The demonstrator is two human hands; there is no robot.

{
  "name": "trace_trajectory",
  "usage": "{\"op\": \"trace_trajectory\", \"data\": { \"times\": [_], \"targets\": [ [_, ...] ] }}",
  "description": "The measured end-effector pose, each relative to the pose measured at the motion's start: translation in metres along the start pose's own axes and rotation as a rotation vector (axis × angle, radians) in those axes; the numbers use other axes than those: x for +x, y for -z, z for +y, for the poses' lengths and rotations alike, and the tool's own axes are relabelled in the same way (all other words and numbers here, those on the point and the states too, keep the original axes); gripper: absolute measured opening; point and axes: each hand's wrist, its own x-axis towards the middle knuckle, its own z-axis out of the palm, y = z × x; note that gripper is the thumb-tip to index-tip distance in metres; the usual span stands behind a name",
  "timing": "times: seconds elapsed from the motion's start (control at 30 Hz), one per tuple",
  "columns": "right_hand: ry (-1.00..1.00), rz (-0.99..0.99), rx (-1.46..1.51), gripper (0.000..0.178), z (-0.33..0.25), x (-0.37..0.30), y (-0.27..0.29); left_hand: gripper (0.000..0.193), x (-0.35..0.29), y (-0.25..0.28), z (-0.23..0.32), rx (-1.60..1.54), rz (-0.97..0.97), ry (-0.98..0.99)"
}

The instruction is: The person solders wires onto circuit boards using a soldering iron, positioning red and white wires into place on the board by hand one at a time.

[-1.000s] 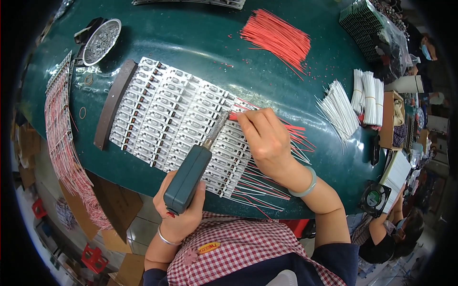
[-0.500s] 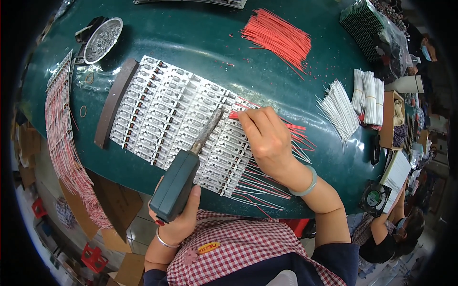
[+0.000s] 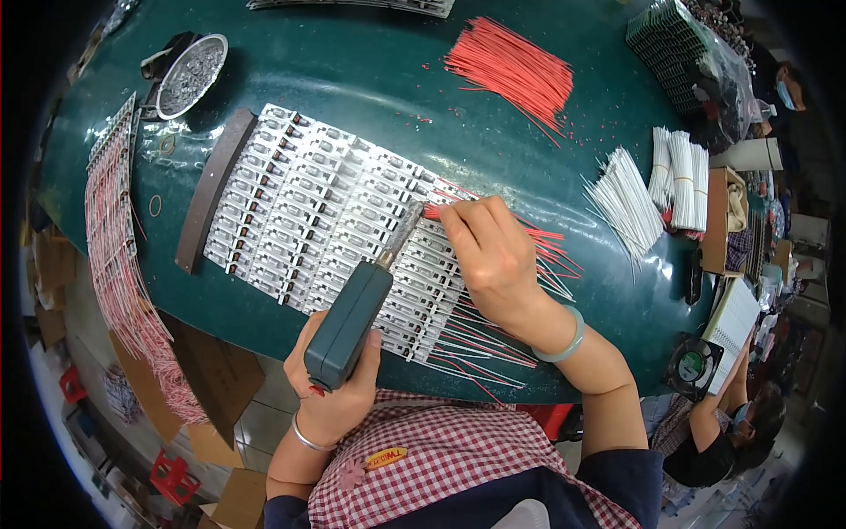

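Observation:
My left hand (image 3: 342, 398) is wrapped round the handle of a dark green soldering gun (image 3: 351, 322). Its grey, crusted tip points up and to the right, close to the red wire ends. With thumb and fingers pinched, my right hand (image 3: 495, 251) holds red wires (image 3: 431, 212) at the right side of a panel of white circuit boards (image 3: 304, 198). Rows of small parts cover the panel. Red and white wires (image 3: 480, 344) stick out from its right edge, partly hidden under my right hand. Whether tip and wire touch is too small to tell.
A brown bar (image 3: 214, 189) borders the panel's left end. Beyond lie a pile of red wires (image 3: 511, 70), white wires (image 3: 626, 203) and a metal bowl (image 3: 192, 78) of bits. Wired boards (image 3: 110, 203) hang over the left edge. A person (image 3: 731, 432) sits at right near a fan (image 3: 693, 364).
My left hand has moved the soldering gun to the right, bringing its tip nearer the red wire ends. My right hand has stayed almost in place.

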Motion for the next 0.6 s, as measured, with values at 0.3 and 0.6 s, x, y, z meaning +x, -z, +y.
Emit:
{"op": "trace_trajectory", "data": {
  "times": [0.3, 0.6],
  "targets": [
    [0.057, 0.016, -0.026, 0.038, 0.003, 0.003, -0.002, 0.038, -0.012, 0.016, -0.003, -0.246, 0.325, 0.226],
    [0.002, -0.002, -0.025, 0.036, 0.001, 0.001, 0.003, 0.044, 0.057, 0.077, 0.009, -0.163, 0.752, -0.106]
  ]
}}
